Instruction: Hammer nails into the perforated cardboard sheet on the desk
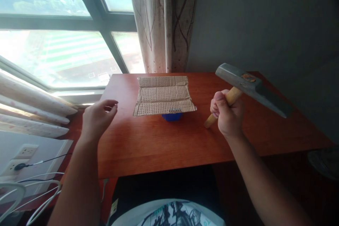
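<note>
My right hand [230, 113] is closed around the wooden handle of a hammer [238, 79], held up over the right part of the table. The hammer's grey metal head has a blunt end at the left and a tapered end at the right. My left hand [97, 118] is raised over the table's left side with fingers loosely curled and apart, holding nothing. Between the hands lies a creased piece of cardboard [164, 94] dotted with rows of small holes. It rests on a blue object [172, 117], mostly hidden beneath. Small ring-like marks or bits show near its front edge.
The reddish-brown wooden table [159, 148] stands against a grey wall [259, 17]. A window [103, 24] and a patterned curtain [156, 21] are behind it. At the lower left are wall sockets [26, 152] with a plug and white cables [45, 204].
</note>
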{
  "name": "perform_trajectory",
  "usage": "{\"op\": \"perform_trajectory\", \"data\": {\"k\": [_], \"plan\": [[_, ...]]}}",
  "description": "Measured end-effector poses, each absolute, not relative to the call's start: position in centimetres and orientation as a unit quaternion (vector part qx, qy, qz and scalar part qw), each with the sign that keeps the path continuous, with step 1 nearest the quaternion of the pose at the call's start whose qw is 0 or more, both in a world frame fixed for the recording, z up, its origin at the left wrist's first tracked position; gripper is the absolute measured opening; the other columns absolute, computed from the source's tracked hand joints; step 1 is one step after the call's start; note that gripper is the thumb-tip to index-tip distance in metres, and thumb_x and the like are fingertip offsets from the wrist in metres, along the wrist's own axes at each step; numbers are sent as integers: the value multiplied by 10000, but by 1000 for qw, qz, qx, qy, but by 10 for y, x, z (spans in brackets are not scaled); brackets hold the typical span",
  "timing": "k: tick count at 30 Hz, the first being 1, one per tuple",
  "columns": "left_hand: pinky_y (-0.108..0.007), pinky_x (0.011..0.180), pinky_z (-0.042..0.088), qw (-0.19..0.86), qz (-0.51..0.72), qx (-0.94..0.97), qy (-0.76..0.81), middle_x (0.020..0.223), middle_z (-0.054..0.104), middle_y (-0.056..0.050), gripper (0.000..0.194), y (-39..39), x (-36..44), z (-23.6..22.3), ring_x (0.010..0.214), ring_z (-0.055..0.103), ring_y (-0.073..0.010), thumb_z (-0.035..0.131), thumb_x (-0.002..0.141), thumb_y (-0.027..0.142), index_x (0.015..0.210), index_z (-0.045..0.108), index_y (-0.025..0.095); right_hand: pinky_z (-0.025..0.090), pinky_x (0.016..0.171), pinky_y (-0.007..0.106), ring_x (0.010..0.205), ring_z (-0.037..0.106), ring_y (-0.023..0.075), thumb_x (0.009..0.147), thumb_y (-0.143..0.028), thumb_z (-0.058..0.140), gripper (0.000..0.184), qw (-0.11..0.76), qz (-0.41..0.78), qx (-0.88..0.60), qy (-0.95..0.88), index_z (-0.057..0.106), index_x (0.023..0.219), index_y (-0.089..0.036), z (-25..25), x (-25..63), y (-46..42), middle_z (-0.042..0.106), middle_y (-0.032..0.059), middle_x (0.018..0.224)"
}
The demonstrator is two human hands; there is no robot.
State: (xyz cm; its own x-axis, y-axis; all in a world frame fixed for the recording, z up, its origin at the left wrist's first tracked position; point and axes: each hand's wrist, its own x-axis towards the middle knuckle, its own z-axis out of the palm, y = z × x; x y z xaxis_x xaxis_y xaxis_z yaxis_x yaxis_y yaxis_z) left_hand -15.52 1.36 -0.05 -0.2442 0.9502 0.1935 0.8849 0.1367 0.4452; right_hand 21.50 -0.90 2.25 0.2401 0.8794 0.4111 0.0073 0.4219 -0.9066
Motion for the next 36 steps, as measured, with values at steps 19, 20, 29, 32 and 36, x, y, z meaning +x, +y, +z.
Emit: {"op": "perform_trajectory", "data": {"k": [19,20,29,32,36], "plan": [[-194,512,464,156,450,696,538,672,716,16,78,-6,-20,4,532,587,-92,706,819,268,818,737,197,232,366,220,406,298,60,876,-494,665,430,664,351,-418,-512,429,641,-223,24,218,-10,331,-83,512],[-191,517,466,150,444,698,541,682,722,16,71,-6,-19,4,548,603,-95,702,822,260,818,736,198,232,366,219,405,297,60,880,-492,662,427,663,351,-417,-513,431,642,-223,24,218,-10,330,-83,511],[-189,537,471,122,427,713,542,700,733,17,62,-5,-18,4,581,642,-103,689,832,240,813,728,195,238,362,217,399,303,56,872,-488,672,435,669,358,-414,-503,418,639,-223,24,218,-10,327,-88,507],[-193,527,463,117,418,719,543,698,733,11,73,-4,-18,3,585,647,-111,688,833,257,816,723,195,244,364,217,402,310,58,876,-495,664,430,664,357,-418,-507,423,645,-224,25,218,-10,332,-87,509],[-196,529,461,110,407,725,544,702,735,11,76,-3,-19,1,592,653,-116,686,835,265,831,725,200,244,366,218,404,308,60,877,-490,664,429,662,358,-418,-509,424,640,-224,26,218,-11,336,-86,508]]}}
